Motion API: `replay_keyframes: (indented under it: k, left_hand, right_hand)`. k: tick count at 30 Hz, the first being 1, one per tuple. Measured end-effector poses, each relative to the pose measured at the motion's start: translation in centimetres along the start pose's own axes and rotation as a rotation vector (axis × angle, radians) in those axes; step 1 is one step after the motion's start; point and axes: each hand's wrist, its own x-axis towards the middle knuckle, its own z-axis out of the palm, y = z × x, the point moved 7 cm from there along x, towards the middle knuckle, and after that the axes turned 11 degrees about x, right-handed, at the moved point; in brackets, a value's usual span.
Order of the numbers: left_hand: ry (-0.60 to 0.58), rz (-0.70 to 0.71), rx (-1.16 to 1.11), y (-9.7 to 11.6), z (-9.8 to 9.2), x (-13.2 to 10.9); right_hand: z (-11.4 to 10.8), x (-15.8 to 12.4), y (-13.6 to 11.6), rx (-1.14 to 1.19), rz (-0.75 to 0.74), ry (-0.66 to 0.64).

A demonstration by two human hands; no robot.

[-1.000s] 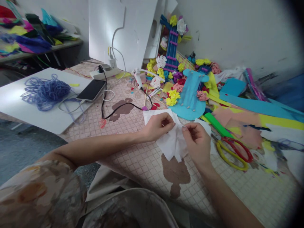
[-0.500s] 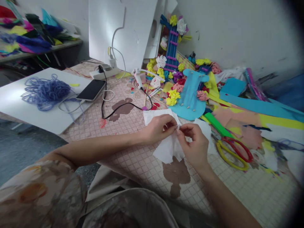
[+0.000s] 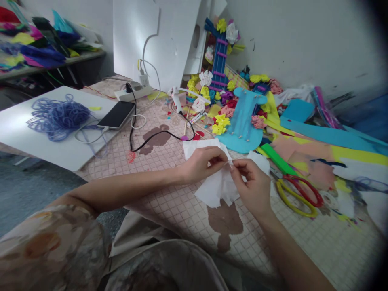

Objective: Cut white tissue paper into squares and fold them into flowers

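Observation:
White tissue-like paper (image 3: 214, 193) hangs below my two hands, gathered at its top. My left hand (image 3: 206, 162) pinches the gathered part between thumb and fingers. Close against it, my right hand (image 3: 253, 186) pinches the same spot from the right, fingers curled. The fingertips nearly touch and partly hide the pinched bit. More white paper (image 3: 191, 148) lies flat behind my left hand, and another white piece (image 3: 260, 162) rests behind my right hand. Just beyond stands a light-blue guitar-shaped cutout (image 3: 241, 141) with strings and small pegs.
Scissors (image 3: 295, 198) with red and yellow handles lie right of my right hand, beside a green strip (image 3: 277, 159). A glue gun (image 3: 176, 99) with a black cord stands behind. Left are a phone (image 3: 117, 115) and purple yarn (image 3: 60, 117) on a white board (image 3: 69, 155).
My right hand has shifted slightly to the right, so the fingertips sit a little farther apart. My left hand stays almost in place.

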Motion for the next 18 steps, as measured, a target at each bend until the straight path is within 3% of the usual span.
replay_keyframes:
  k: [5, 13, 18]
  left_hand:
    - [0.016, -0.177, -0.145, -1.6, 0.4, 0.2]
    - [0.046, -0.355, -0.459, -2.9, 0.9, 0.1]
    - [0.075, -0.446, -0.528, -3.3, 0.8, 0.0]
  right_hand:
    - [-0.5, 0.0, 0.5, 0.074, 0.085, 0.080]
    - [-0.9, 0.0, 0.7, 0.169, 0.124, 0.165]
    - [-1.0, -0.1, 1.7, 0.257, 0.185, 0.219]
